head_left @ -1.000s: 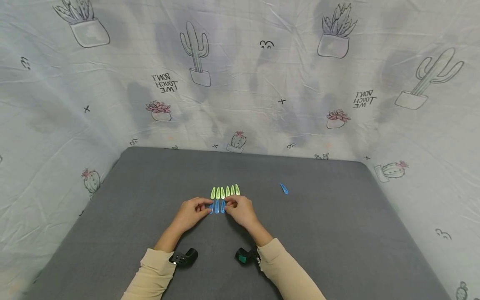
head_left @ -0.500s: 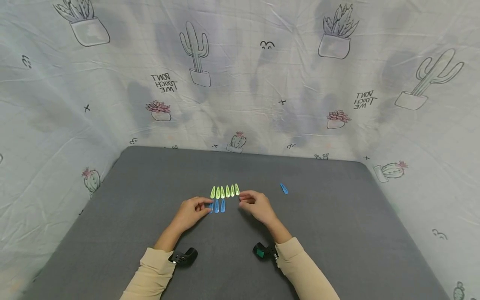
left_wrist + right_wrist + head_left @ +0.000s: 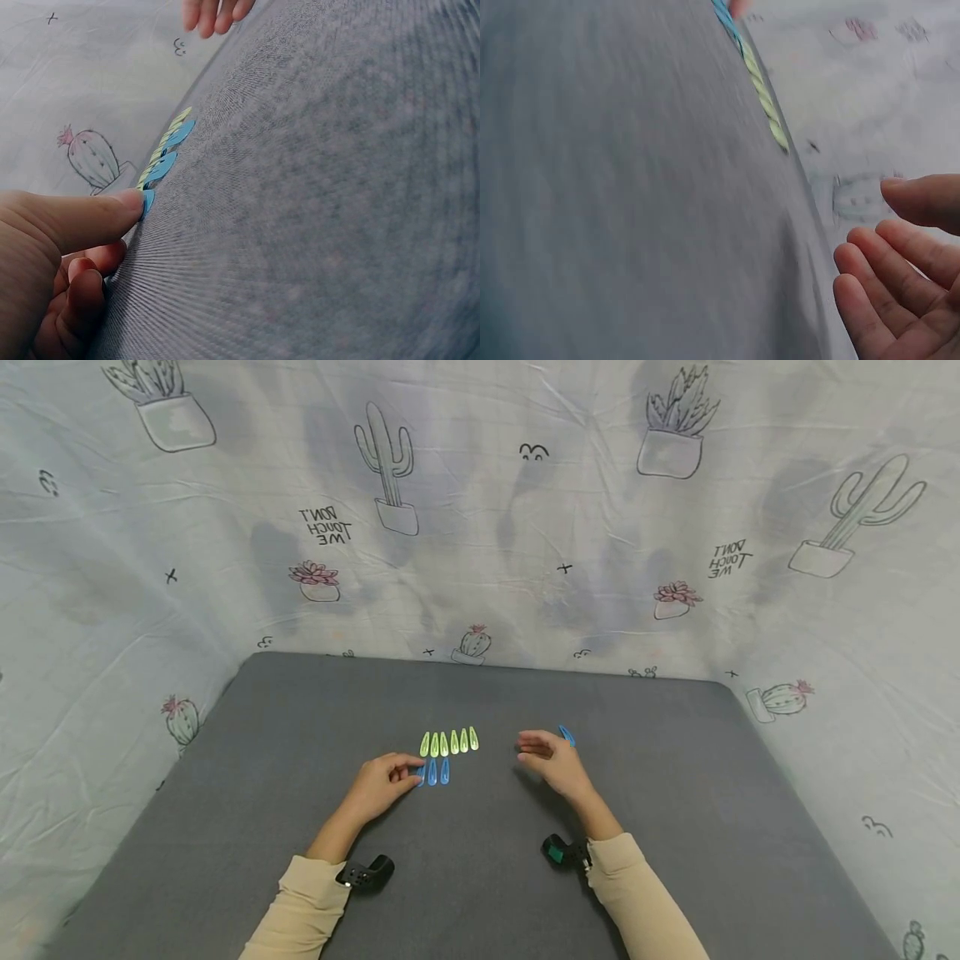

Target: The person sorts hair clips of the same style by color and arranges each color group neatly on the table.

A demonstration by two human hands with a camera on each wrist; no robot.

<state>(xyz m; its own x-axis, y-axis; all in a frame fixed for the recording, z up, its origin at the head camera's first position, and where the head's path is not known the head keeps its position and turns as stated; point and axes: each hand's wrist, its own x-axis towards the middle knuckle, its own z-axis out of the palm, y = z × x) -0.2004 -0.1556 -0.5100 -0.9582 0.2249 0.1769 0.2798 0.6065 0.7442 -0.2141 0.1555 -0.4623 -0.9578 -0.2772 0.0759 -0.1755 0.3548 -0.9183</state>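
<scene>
A row of several yellow-green snap hair clips (image 3: 444, 743) lies on the grey table. Just in front of it are three blue snap hair clips, among them a middle clip (image 3: 432, 772) and a right-hand clip (image 3: 446, 771). My left hand (image 3: 381, 787) pinches the leftmost blue hair clip (image 3: 147, 204) between thumb and index finger, partly covering it. To the right, my right hand (image 3: 557, 765) is raised over the table with relaxed, parted fingers and holds nothing. Beyond its knuckles lies a separate blue hair clip (image 3: 567, 735), partly hidden by the hand.
The grey cloth-covered table (image 3: 480, 877) reaches back to a pale cactus-print curtain (image 3: 480, 527) that also hangs along both sides. Each wrist wears a black camera mount, the left mount (image 3: 367, 873) and the right mount (image 3: 564, 852).
My right hand has left the right-hand blue clip of the row and travelled rightward, near the separate blue clip, its fingers spreading. My left hand stays at the leftmost blue clip.
</scene>
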